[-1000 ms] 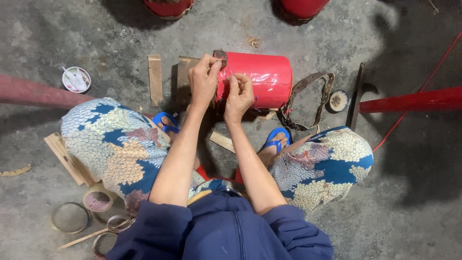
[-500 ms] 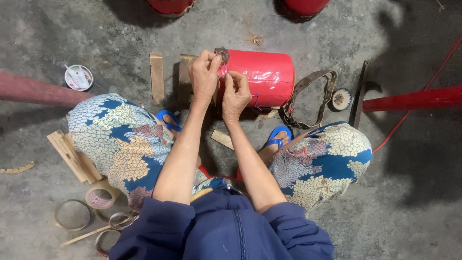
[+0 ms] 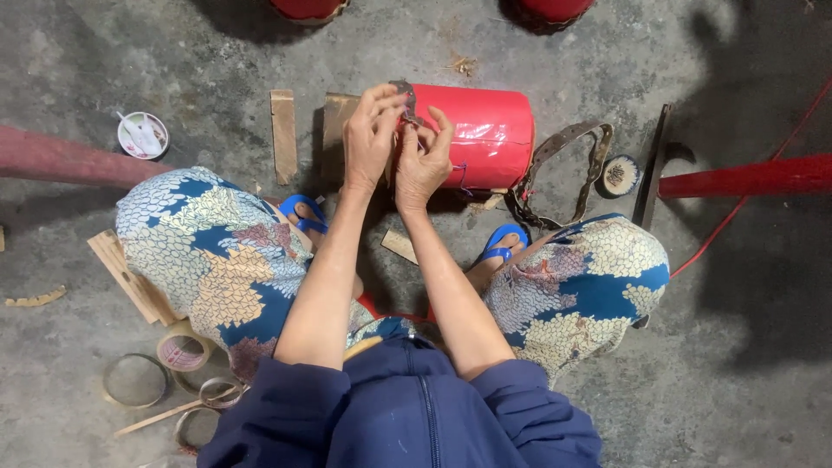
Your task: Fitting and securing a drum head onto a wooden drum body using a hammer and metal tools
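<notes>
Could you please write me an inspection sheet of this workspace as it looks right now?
Surface: bare grey concrete floor, stained.
Job's things: red cylinder lying on its side on a wooden board; thin string at its near end.
Clutter: tape rolls, wooden slat, small white dish, leather strap, round brush.
Grippers: left hand and right hand both pinch at the cylinder's left end.
Cables: thin red cord at right.
Surroundings: red poles at both sides; more red cylinders at top edge.
</notes>
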